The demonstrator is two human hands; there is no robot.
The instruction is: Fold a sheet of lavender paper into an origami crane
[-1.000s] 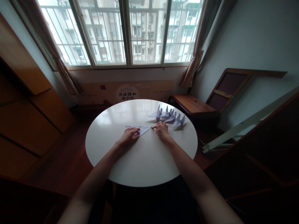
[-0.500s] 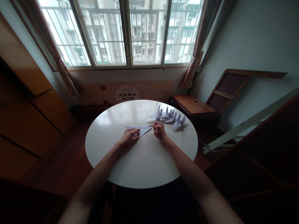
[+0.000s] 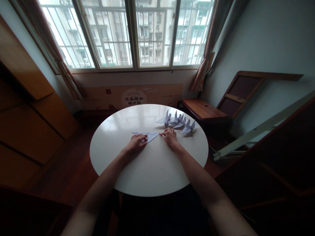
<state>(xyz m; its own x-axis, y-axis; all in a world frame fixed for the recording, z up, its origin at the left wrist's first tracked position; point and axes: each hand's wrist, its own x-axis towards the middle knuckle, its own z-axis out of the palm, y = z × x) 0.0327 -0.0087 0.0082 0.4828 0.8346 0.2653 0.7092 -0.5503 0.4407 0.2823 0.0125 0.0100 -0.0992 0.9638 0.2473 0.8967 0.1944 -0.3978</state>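
Observation:
A pale bluish sheet of paper (image 3: 153, 134), folded into a triangle, lies flat on the round white table (image 3: 137, 170). My left hand (image 3: 137, 142) presses down on its left and middle part with bent fingers held together, hiding some of the paper. At the paper's right corner is my right hand (image 3: 170, 136). Its index finger points left, the tip touching or just beyond that corner, while the other fingers are curled in. Several folded paper cranes (image 3: 189, 127) stand behind and to the right of my right hand.
Beyond the table are a wooden bench (image 3: 203, 109) and a printed cardboard panel (image 3: 103, 95) under the window. A leaning wooden frame (image 3: 242, 93) is at the right wall. Orange-brown cabinets (image 3: 36, 131) line the left side.
My right hand has shifted slightly to the right, its index fingertip moving off the paper's upper edge to the right corner. My left hand stays in place on the paper.

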